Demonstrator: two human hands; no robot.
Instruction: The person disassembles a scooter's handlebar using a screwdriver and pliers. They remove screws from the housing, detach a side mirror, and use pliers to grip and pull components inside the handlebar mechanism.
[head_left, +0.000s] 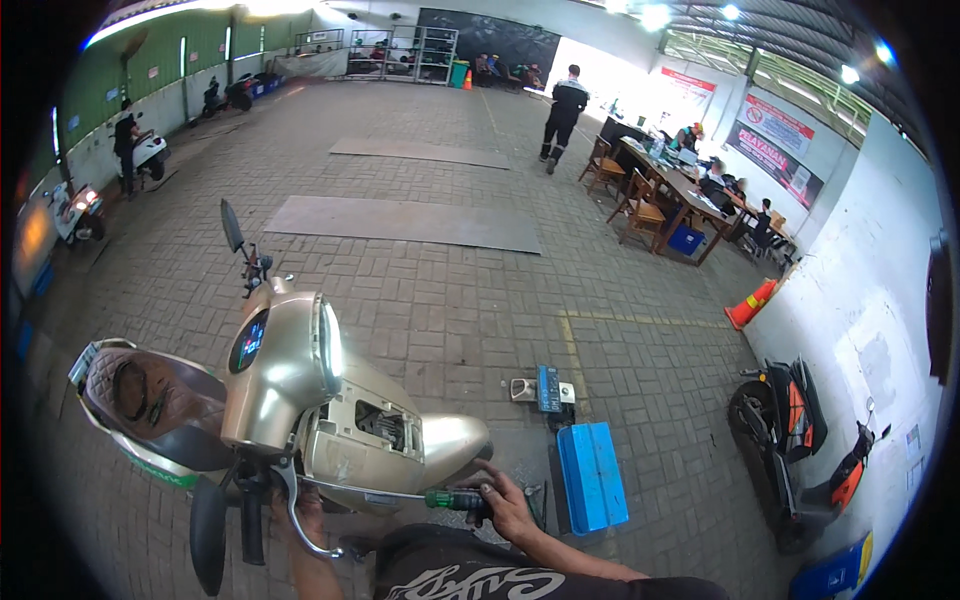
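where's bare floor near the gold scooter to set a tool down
Bare paving lies between the gold scooter and nearer floor plate, and between the blue box and black-orange scooter. Crowded: around the right hand, screwdriver and box.

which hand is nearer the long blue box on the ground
Right. The right hand, on the green-handled screwdriver, is left of the blue box; the left hand is farther left, by the brake lever.

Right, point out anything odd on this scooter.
The gold scooter has an uncovered front opening exposing inner parts, as if a cover were missing. What looks like a dark loop lies loose on the quilted seat.
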